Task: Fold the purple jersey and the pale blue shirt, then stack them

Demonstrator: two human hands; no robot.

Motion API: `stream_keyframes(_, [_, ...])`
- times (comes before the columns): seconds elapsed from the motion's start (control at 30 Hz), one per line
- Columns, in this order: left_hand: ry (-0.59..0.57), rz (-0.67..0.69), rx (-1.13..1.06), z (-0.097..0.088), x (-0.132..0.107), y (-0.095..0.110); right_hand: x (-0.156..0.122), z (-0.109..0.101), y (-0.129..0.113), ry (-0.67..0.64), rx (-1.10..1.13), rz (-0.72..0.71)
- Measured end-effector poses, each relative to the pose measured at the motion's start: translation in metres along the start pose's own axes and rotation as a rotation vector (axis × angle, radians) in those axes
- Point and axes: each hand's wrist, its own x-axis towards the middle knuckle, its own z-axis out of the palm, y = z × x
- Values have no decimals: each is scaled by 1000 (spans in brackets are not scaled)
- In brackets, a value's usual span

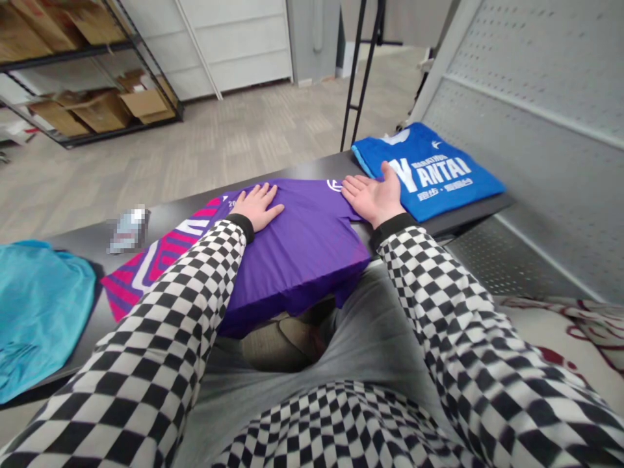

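Observation:
My left hand lies flat and open on a folded purple T-shirt, pressing on its upper part. My right hand is open with the palm turned up, its fingers on the shirt's far right corner. Just beyond that hand is a folded blue T-shirt printed with white "YANTAI" lettering, its edge touching my fingers. Both shirts lie on a dark table. Left of the purple shirt are a pink-and-purple striped garment, a blurred small packet and a crumpled teal cloth.
A perforated grey metal panel rises right of the table, and a black metal stand stands behind it. Metal shelving holds cardboard boxes on the far left. Carpet covers the floor. My checked sleeves and grey-clad lap fill the foreground.

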Motion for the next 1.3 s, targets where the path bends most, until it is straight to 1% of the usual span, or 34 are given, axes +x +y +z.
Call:
stream_keyframes(0.03, [42,4,-5,-1,-4,2,2,-1,1,9,-1,10])
stream_keyframes(0.1, [175,29,4,-4,-14,7,7,-3,4,23,10,1])
stream_keyframes(0.17, [293,89,41,-9,-24,13,10,-4,5,23,28,-10])
stream_keyframes(0.23, [315,170,82,-15,-33,21,11,-5,6,14,40,-8])
stream_keyframes(0.3, [298,202,98,-22,-43,31,12,-5,6,14,39,-6])
stream_keyframes(0.37, [289,155,72,-31,-58,42,11,-5,7,19,34,-14])
stream_keyframes(0.4, [278,122,47,-35,-69,47,11,-5,7,20,34,-16])
stream_keyframes(0.47, [220,92,-10,-43,-102,51,11,-4,8,20,37,-17])
stream_keyframes(0.53, [162,86,-71,-47,-147,45,11,-3,8,20,39,-15])
stream_keyframes(0.57, [167,62,-107,-46,-173,38,13,-4,8,21,39,-16])
stream_keyframes(0.6, [202,12,-153,-44,-200,29,14,-4,8,22,37,-17])
stream_keyframes(0.63, [266,-65,-201,-39,-228,18,16,-5,8,25,30,-20])
stream_keyframes(0.67, [343,-166,-240,-31,-255,6,18,-6,8,31,18,-26])
stream_keyframes(0.73, [461,-365,-270,-10,-307,-16,21,-8,8,47,-28,-47])
stream_keyframes(0.77, [497,-426,-271,2,-329,-24,21,-9,8,53,-62,-59])
stream_keyframes(0.8, [538,-450,-271,15,-348,-32,21,-9,7,53,-99,-70])
stream_keyframes(0.87, [564,-413,-263,38,-376,-40,18,-8,5,34,-165,-78])
stream_keyframes(0.93, [545,-340,-250,53,-390,-44,12,-4,3,6,-193,-71])
stream_keyframes(1.0, [528,-288,-246,57,-393,-45,7,0,2,-9,-170,-59])
stream_keyframes(1.1, [576,-275,-261,46,-383,-47,3,5,1,-11,-112,-49])
stream_keyframes(1.17, [596,-283,-262,36,-372,-53,5,5,1,-11,-104,-51])
stream_keyframes(1.23, [607,-317,-238,30,-360,-67,9,4,2,-21,-125,-62])
stream_keyframes(1.3, [588,-395,-199,28,-352,-87,12,1,3,-43,-152,-80])
